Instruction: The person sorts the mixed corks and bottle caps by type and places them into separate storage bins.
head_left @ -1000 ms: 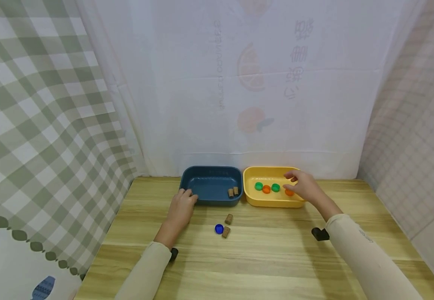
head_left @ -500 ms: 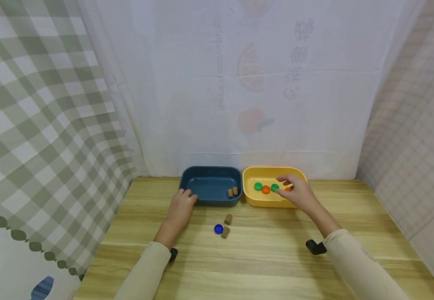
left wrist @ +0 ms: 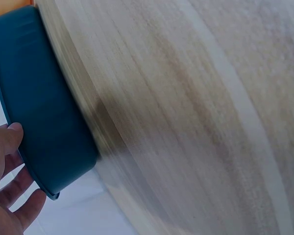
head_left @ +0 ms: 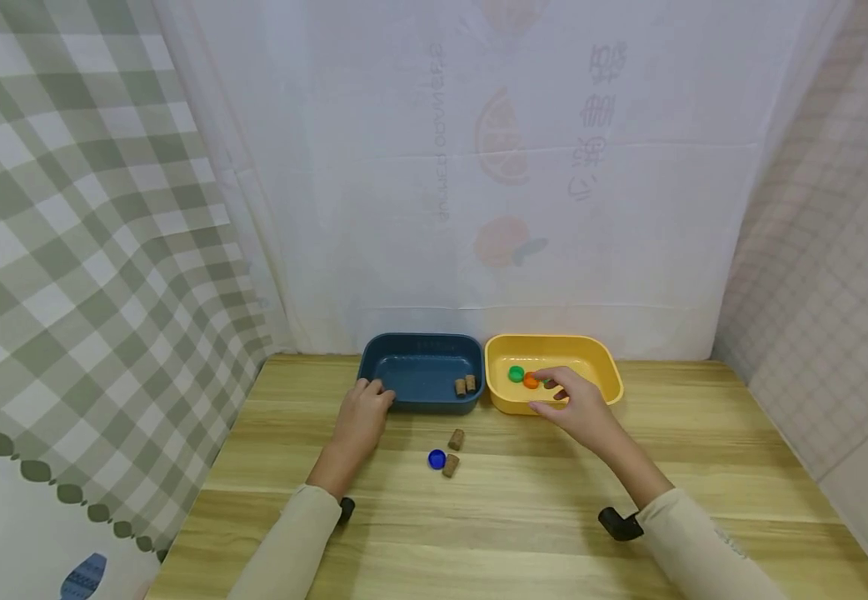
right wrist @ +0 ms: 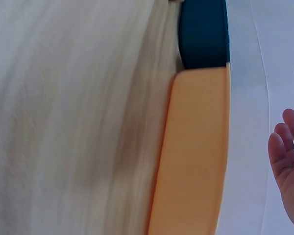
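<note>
At the front left corner of the dark blue bin (head_left: 426, 407), my left hand (head_left: 359, 417) grips the rim; in the left wrist view the thumb of this hand (left wrist: 4, 210) lies against the outer wall. My right hand (head_left: 582, 410) hovers over the front of the yellow bin (head_left: 512, 406), thumb and fingers spread and holding nothing. It partly hides the caps inside; a green cap (head_left: 516, 374) and an orange cap (head_left: 531, 380) show. The right wrist view shows its relaxed fingers (right wrist: 284, 152).
Two corks (head_left: 460, 387) stand in the blue bin's right side. On the wooden table (head_left: 509, 517), in front of the bins, lie a blue cap (head_left: 437, 459), a cork (head_left: 451, 465) beside it and another cork (head_left: 456, 439) behind. A white cloth (head_left: 374, 208) hangs behind the bins.
My right hand has moved left and toward the front from the yellow bin's right side, uncovering that side. My left hand has stayed at the blue bin.
</note>
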The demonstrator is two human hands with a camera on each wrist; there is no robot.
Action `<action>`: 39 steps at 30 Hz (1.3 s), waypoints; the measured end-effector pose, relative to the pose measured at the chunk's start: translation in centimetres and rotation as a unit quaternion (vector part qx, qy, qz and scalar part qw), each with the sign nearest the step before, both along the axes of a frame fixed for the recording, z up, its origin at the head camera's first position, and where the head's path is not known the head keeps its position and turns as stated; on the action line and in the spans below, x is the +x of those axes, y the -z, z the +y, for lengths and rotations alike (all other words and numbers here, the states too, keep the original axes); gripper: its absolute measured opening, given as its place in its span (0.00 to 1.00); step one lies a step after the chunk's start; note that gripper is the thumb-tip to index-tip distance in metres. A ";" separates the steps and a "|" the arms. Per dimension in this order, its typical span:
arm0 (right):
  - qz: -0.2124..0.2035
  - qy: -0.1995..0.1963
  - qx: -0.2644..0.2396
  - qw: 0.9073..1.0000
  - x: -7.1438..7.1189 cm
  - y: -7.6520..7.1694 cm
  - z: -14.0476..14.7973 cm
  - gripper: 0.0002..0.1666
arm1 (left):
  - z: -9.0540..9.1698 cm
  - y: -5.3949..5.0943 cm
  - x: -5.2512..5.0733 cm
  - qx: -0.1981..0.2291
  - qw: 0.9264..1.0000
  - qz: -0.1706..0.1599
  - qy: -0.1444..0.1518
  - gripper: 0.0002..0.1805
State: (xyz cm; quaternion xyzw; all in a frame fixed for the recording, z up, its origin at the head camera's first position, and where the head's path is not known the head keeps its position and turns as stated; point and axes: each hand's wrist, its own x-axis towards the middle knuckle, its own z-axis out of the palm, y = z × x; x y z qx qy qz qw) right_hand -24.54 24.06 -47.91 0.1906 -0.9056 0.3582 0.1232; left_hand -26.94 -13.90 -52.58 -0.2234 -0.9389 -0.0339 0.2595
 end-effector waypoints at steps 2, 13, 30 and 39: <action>0.003 -0.009 -0.003 1.000 0.3 0.3 -0.4 0.26 | 0.0 0.0 0.0 0.001 1.000 0.002 0.001 0.04; -0.008 -0.041 0.002 0.999 1.8 1.4 -3.7 0.27 | -0.1 0.2 -0.1 -0.004 1.000 0.013 0.005 0.04; -0.065 -0.110 0.021 0.992 3.4 4.4 -9.0 0.26 | -0.1 0.1 -0.1 -0.003 1.000 0.008 0.006 0.04; -0.060 -0.121 0.043 0.990 3.6 5.7 -11.1 0.20 | -0.1 -0.1 0.0 -0.004 1.000 0.016 0.008 0.05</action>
